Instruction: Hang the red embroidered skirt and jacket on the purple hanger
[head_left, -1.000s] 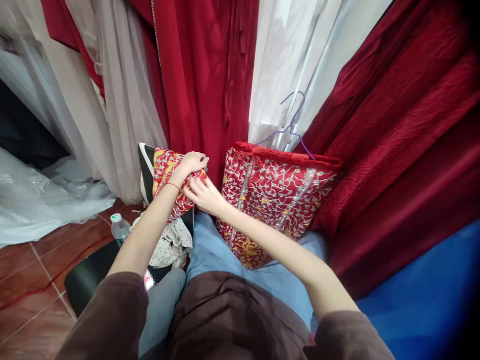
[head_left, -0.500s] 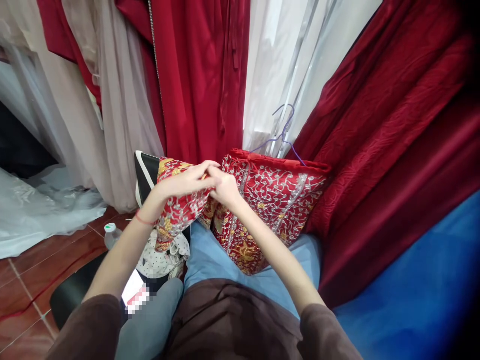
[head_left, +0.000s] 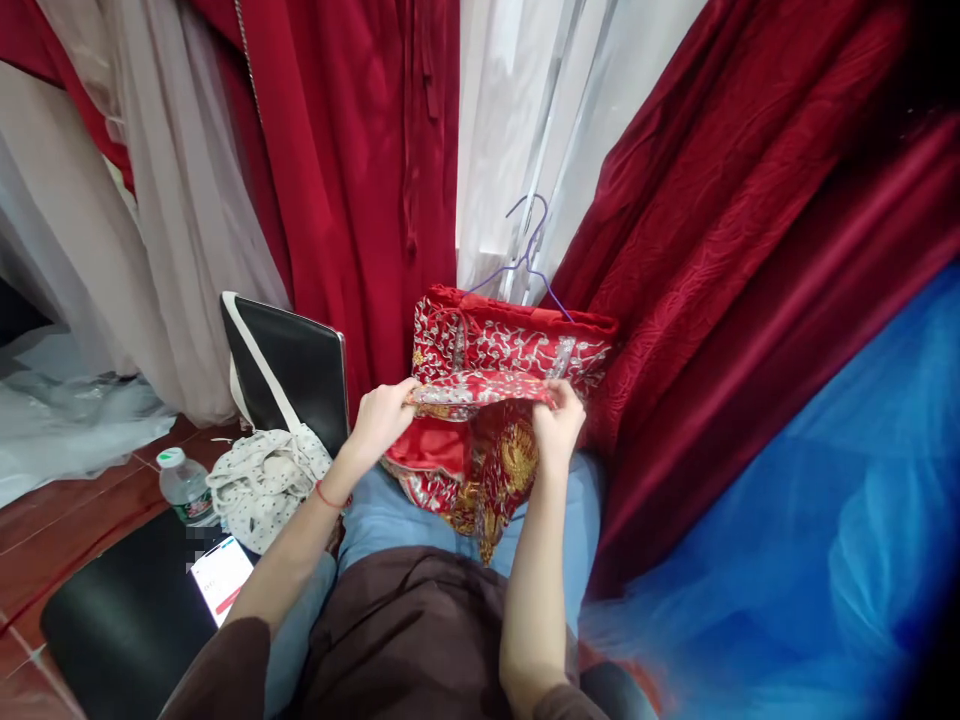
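A red garment piece (head_left: 480,388) with silver and gold embroidery is stretched sideways above my lap. My left hand (head_left: 385,415) pinches its left end, and my right hand (head_left: 559,415) grips its right end. The lower part hangs down, showing plain red lining on the left and gold beadwork on the right. Behind it, a larger embroidered red garment (head_left: 517,340) hangs on a purple wire hanger (head_left: 529,255); its lower part is hidden by the held piece.
A black chair (head_left: 292,350) stands at the left with a dotted white cloth bag (head_left: 262,485). Near it are a plastic bottle (head_left: 184,485) and a lit phone (head_left: 223,575) on a black seat (head_left: 120,610). Red curtains (head_left: 360,150) and blue tulle (head_left: 825,540) surround my lap.
My hands were together at the left; now they are apart, with the embroidered piece spread between them over my lap. The view has shifted, and the black chair is uncovered.
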